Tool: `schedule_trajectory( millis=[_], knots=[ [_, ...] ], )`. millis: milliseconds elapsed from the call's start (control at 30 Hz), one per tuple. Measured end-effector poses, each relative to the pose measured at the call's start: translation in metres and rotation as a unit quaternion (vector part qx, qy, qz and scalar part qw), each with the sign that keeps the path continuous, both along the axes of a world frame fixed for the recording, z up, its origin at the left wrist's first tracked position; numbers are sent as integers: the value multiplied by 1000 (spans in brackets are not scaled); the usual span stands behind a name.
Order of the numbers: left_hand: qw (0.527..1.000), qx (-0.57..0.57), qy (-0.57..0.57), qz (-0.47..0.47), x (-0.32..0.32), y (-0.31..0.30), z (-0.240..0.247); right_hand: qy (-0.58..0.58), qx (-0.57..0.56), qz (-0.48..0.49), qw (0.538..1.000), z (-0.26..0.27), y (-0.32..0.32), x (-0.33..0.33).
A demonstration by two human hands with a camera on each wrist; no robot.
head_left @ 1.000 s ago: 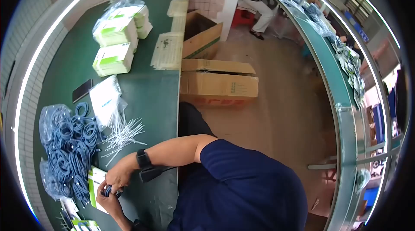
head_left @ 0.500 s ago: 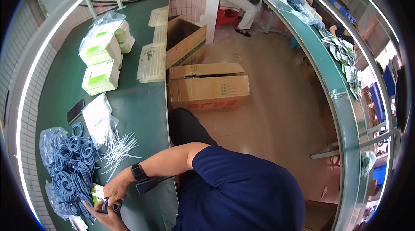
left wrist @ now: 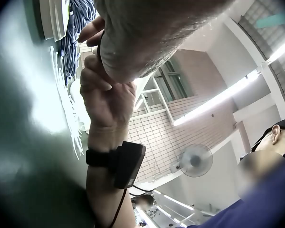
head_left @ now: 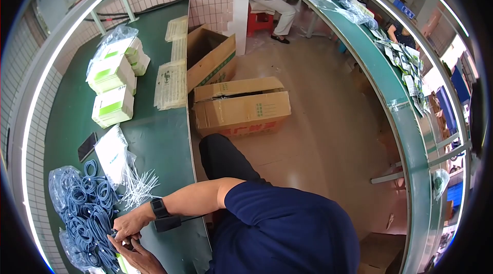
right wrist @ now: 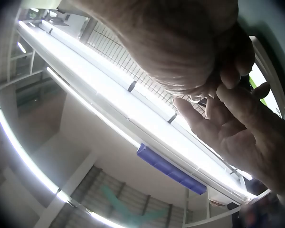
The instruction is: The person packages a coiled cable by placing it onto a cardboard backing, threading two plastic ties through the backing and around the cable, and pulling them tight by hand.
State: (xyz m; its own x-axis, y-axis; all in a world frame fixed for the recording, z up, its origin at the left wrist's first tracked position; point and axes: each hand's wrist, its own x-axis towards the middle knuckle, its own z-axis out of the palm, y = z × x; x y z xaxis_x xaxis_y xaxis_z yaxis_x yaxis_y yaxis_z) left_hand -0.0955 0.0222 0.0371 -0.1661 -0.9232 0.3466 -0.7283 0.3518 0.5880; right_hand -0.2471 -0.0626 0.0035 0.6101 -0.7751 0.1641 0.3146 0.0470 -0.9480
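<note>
In the head view my right hand (head_left: 131, 224) and left hand (head_left: 139, 259) meet low at the left, beside the pile of blue-grey coiled cables (head_left: 84, 217). Between them is a small dark coiled cable (head_left: 129, 243), mostly hidden by the fingers. My right hand pinches it from above. The left hand holds it from below, with some fingers stretched out along the pile. Under the hands a green-and-white packet (head_left: 123, 263) shows in part. White cable ties (head_left: 138, 187) fan out from a white plastic bag (head_left: 112, 150) just beyond the right hand.
Stacked green-and-white packets (head_left: 113, 104) stand farther along the green table (head_left: 159, 140). A phone (head_left: 87, 147) lies near the bag. Cardboard boxes (head_left: 244, 112) sit on the floor beside the table. Across the aisle, a seated person (head_left: 269, 2) works at another bench (head_left: 359, 48).
The head view has shifted, so the table items sit lower and farther left. Both hands stay together on the coiled cable, and now cover more of it and of the packet beneath.
</note>
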Motion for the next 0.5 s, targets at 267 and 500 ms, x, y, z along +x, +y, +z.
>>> schedule_trajectory(
  millis=[267, 500],
  knots=[
    [989, -137, -62, -4, -5, -5, -4, 7, 9, -52, 999, -3, 1, 9],
    [984, -147, -65, -77, -7, 8, 10, 88, -289, -259, 917, -35, -15, 35]
  ],
)
